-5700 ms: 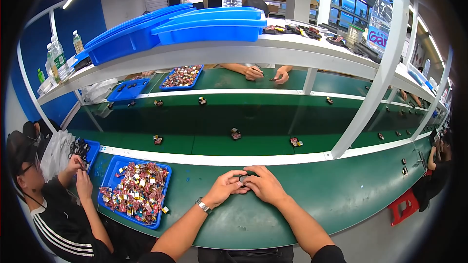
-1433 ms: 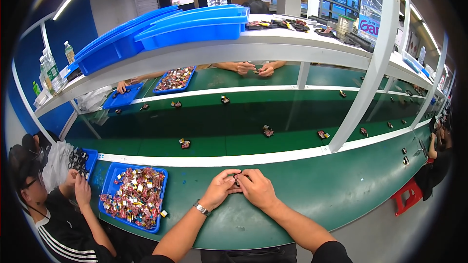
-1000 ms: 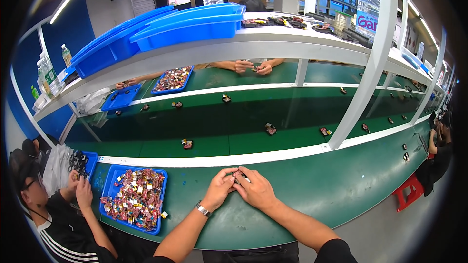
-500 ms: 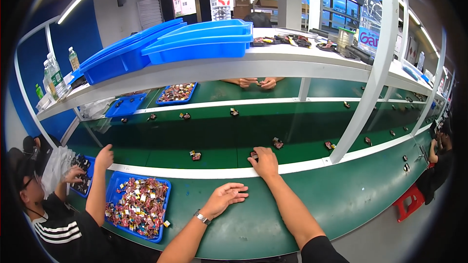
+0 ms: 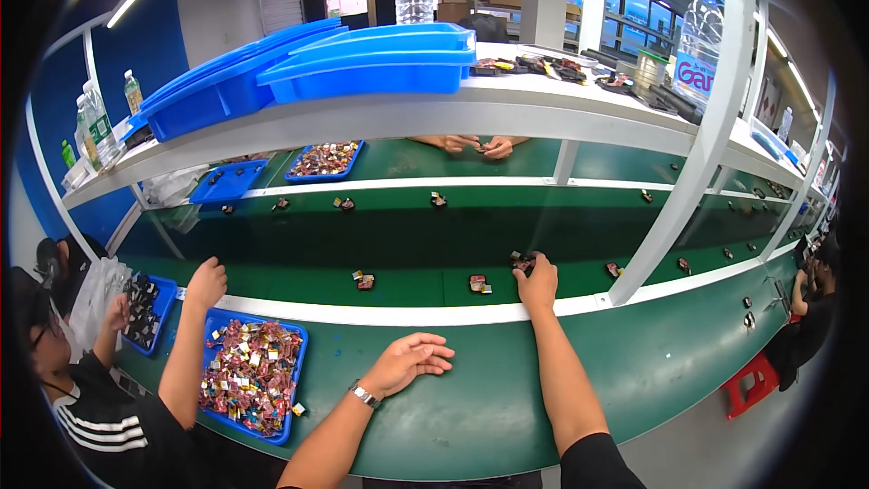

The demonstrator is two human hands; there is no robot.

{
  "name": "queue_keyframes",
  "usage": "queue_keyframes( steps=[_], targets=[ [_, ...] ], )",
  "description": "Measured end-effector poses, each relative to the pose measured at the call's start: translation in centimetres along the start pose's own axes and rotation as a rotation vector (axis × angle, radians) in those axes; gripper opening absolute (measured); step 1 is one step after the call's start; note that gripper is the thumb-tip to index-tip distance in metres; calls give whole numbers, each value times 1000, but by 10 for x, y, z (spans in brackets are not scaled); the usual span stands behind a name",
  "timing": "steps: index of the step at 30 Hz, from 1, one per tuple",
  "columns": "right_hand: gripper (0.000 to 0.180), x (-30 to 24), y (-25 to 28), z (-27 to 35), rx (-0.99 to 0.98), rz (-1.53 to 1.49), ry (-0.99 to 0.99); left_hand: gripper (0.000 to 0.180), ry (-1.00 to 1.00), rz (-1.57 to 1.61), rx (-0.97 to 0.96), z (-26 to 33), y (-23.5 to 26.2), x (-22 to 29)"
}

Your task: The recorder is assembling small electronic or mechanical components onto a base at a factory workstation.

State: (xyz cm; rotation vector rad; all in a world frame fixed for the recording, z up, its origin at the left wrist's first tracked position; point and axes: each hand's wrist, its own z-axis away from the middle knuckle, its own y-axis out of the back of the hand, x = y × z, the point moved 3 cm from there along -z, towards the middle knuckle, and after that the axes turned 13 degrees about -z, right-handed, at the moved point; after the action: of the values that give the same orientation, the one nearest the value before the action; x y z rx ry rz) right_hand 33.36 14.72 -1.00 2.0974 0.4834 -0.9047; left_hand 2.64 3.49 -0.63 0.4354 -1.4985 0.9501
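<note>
My right hand reaches over the white rail onto the green belt, fingers closing round a small dark part with coloured pieces. The fingers partly hide that part. Just left of it lies a similar part with white and yellow tabs, untouched. Farther left on the belt sits another such part. My left hand, with a watch at the wrist, stays over the green worktop, fingers loosely stretched and holding nothing.
A blue tray heaped with small coloured parts stands left of my left arm. Beside it a co-worker's hand is raised. An upright white post rises right of my right hand. Blue trays sit on the shelf above.
My right hand has moved right from one small part to another; the first now lies uncovered on the belt. My left hand has barely shifted. The co-worker's near hand has moved slightly right.
</note>
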Motion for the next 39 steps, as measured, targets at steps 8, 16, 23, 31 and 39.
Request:
queue_keyframes(
  steps=[8,16,23,31,39],
  targets=[
    [53,-30,22,50,-162,-619,-14,30,-28,-35,72,11,4,-4],
    [61,-101,40,131,-845,-835,262,45,33,-29,12,10,-8,4],
    [54,-118,46,138,-918,-677,306,44,83,-61,-109,10,-2,-5],
    [31,-125,53,139,-846,-505,541,38,-20,-126,121,9,-9,1],
    [16,-123,47,144,-703,-445,589,33,-27,-217,134,9,-15,-3]
  ],
)
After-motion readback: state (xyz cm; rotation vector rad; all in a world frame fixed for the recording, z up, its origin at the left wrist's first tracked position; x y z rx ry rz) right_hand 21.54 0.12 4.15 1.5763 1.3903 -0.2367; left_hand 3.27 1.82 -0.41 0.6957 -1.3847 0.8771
